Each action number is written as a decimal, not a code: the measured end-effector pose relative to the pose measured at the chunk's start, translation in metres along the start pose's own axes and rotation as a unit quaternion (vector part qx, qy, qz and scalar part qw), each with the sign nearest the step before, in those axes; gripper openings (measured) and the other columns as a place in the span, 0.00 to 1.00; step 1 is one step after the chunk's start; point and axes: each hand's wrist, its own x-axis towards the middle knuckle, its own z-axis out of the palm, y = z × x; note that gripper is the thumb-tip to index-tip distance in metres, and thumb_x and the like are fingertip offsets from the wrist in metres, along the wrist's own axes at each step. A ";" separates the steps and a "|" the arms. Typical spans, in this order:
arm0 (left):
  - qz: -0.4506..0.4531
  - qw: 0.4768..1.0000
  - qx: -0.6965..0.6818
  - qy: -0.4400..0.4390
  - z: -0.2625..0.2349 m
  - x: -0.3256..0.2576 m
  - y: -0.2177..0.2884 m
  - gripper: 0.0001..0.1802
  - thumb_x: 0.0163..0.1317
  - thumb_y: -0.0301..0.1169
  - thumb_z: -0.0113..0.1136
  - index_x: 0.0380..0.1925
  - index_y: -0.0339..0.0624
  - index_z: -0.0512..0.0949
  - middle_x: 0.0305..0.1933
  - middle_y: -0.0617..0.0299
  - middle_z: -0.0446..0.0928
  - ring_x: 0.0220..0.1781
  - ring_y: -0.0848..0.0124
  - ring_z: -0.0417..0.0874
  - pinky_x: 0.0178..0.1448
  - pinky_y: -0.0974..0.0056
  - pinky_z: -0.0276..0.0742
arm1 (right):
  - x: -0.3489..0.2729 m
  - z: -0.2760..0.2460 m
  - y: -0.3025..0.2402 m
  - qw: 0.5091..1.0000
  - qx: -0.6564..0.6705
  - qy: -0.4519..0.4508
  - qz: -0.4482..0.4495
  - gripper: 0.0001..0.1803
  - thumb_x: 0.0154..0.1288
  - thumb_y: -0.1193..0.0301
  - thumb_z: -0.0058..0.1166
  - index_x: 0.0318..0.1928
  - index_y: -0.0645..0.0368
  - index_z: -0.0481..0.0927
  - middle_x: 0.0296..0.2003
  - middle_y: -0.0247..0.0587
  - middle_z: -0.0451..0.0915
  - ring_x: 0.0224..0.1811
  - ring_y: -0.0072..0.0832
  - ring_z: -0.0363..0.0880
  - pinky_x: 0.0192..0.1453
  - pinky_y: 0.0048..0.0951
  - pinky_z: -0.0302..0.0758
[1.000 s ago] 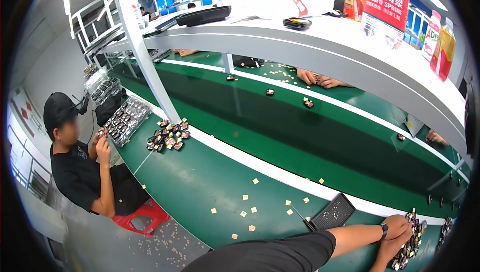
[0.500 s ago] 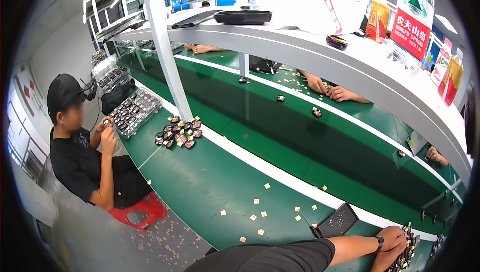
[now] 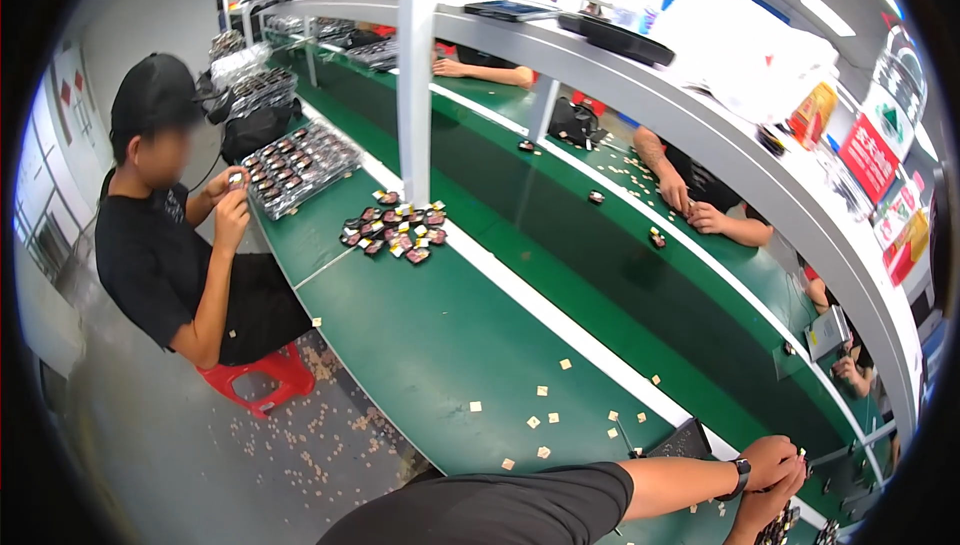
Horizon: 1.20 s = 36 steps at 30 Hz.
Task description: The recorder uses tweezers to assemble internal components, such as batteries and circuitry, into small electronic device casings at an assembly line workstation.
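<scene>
My left hand [image 3: 770, 462], with a dark band on its wrist, is at the lower right with its fingers closed together. My right hand [image 3: 768, 505] is just below, closed and touching it. At their joined fingertips a small pale speck shows; what they pinch is mostly hidden. Beneath and beside the hands lies a heap of small black parts [image 3: 778, 527], partly covered by them. Left of the hands, behind my forearm, a black tray [image 3: 690, 438] leans on the green bench. A thin rod-like tool [image 3: 626, 438] lies beside that tray.
Small pale square pieces [image 3: 543, 391] are scattered over the green bench [image 3: 420, 345]. A pile of black and pink parts [image 3: 395, 232] lies near a white post [image 3: 416, 95]. At left a co-worker [image 3: 160, 215] holds a small part beside a filled clear tray [image 3: 300, 167]. A shelf [image 3: 760, 135] runs overhead.
My view has shifted, so the bench and shelf sit differently in the picture. My joined hands have lifted from the heap of black parts, and a pale speck now shows at the fingertips.
</scene>
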 end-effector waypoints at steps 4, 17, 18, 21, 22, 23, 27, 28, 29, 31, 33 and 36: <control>0.054 0.989 0.058 0.124 -0.088 0.005 0.017 0.15 0.64 0.38 0.54 0.25 0.37 0.76 0.31 0.48 0.75 0.37 0.47 0.77 0.41 0.46 0.73 | 0.043 0.039 -0.072 0.994 0.072 0.007 -0.081 0.40 0.63 0.73 0.67 0.74 0.63 0.66 0.70 0.58 0.68 0.72 0.56 0.69 0.72 0.47 0.73; 0.114 0.888 0.291 0.338 -0.454 -0.122 0.165 0.11 0.62 0.33 0.58 0.33 0.35 0.83 0.35 0.48 0.82 0.38 0.50 0.84 0.44 0.53 0.81 | 0.119 0.130 -0.472 0.885 0.322 0.100 -0.322 0.37 0.50 0.75 0.73 0.64 0.62 0.76 0.60 0.56 0.77 0.60 0.53 0.79 0.62 0.45 0.81; 0.107 0.881 0.308 0.343 -0.477 -0.136 0.172 0.12 0.63 0.33 0.58 0.33 0.36 0.84 0.36 0.49 0.83 0.38 0.50 0.85 0.44 0.53 0.82 | 0.118 0.135 -0.501 0.873 0.343 0.108 -0.331 0.38 0.48 0.75 0.74 0.64 0.61 0.76 0.59 0.55 0.77 0.59 0.53 0.81 0.59 0.44 0.83; 0.068 0.856 0.347 0.376 -0.536 -0.187 0.190 0.13 0.63 0.33 0.57 0.35 0.33 0.84 0.36 0.46 0.83 0.38 0.51 0.85 0.44 0.54 0.82 | 0.102 0.143 -0.588 0.836 0.438 0.067 -0.323 0.40 0.45 0.75 0.74 0.63 0.57 0.76 0.59 0.53 0.77 0.54 0.50 0.84 0.50 0.41 0.87; 0.054 0.852 0.351 0.386 -0.554 -0.200 0.195 0.13 0.64 0.33 0.57 0.36 0.32 0.83 0.37 0.46 0.84 0.38 0.51 0.85 0.43 0.55 0.81 | 0.098 0.147 -0.610 0.819 0.473 0.051 -0.322 0.40 0.44 0.75 0.75 0.63 0.55 0.76 0.59 0.52 0.77 0.53 0.49 0.85 0.47 0.41 0.87; 0.051 0.844 0.366 0.390 -0.574 -0.217 0.197 0.14 0.64 0.33 0.56 0.35 0.31 0.83 0.37 0.46 0.83 0.38 0.51 0.84 0.43 0.55 0.80 | 0.090 0.152 -0.632 0.810 0.488 0.027 -0.323 0.40 0.44 0.73 0.75 0.63 0.53 0.77 0.59 0.51 0.77 0.51 0.47 0.85 0.46 0.40 0.87; 0.026 0.812 0.390 0.433 -0.621 -0.262 0.208 0.15 0.65 0.32 0.52 0.36 0.28 0.81 0.35 0.45 0.82 0.38 0.51 0.83 0.45 0.54 0.78 | 0.069 0.164 -0.699 0.793 0.509 -0.017 -0.334 0.39 0.47 0.66 0.74 0.63 0.50 0.77 0.57 0.47 0.76 0.44 0.40 0.86 0.41 0.36 0.86; 0.025 0.814 0.394 0.425 -0.630 -0.270 0.208 0.15 0.65 0.32 0.52 0.36 0.28 0.81 0.35 0.45 0.82 0.38 0.51 0.83 0.45 0.54 0.78 | 0.066 0.169 -0.709 0.790 0.509 -0.009 -0.341 0.40 0.48 0.65 0.74 0.65 0.49 0.76 0.58 0.47 0.75 0.43 0.41 0.85 0.41 0.36 0.85; 0.006 0.809 0.399 0.431 -0.639 -0.279 0.206 0.15 0.65 0.32 0.51 0.36 0.28 0.81 0.36 0.45 0.82 0.38 0.50 0.83 0.45 0.54 0.78 | 0.062 0.175 -0.717 0.786 0.512 -0.028 -0.346 0.41 0.48 0.65 0.74 0.66 0.49 0.75 0.58 0.48 0.75 0.43 0.41 0.85 0.41 0.37 0.85; -0.025 0.797 0.414 0.439 -0.651 -0.292 0.199 0.16 0.66 0.31 0.49 0.37 0.28 0.81 0.36 0.45 0.82 0.38 0.49 0.83 0.45 0.54 0.77 | 0.052 0.185 -0.730 0.778 0.513 -0.071 -0.355 0.42 0.48 0.65 0.74 0.67 0.49 0.74 0.59 0.49 0.75 0.45 0.41 0.85 0.42 0.38 0.85; -0.030 0.788 0.417 0.452 -0.655 -0.303 0.191 0.16 0.66 0.30 0.48 0.37 0.28 0.81 0.36 0.44 0.82 0.38 0.49 0.83 0.45 0.54 0.77 | 0.044 0.194 -0.739 0.770 0.520 -0.078 -0.361 0.42 0.48 0.64 0.75 0.67 0.48 0.74 0.59 0.48 0.75 0.44 0.42 0.84 0.41 0.38 0.85; -0.040 0.781 0.405 0.474 -0.661 -0.310 0.187 0.15 0.67 0.29 0.47 0.36 0.27 0.81 0.36 0.43 0.82 0.38 0.49 0.83 0.45 0.53 0.77 | 0.037 0.201 -0.746 0.768 0.511 -0.113 -0.369 0.43 0.48 0.64 0.75 0.67 0.48 0.74 0.60 0.47 0.75 0.42 0.42 0.84 0.39 0.39 0.85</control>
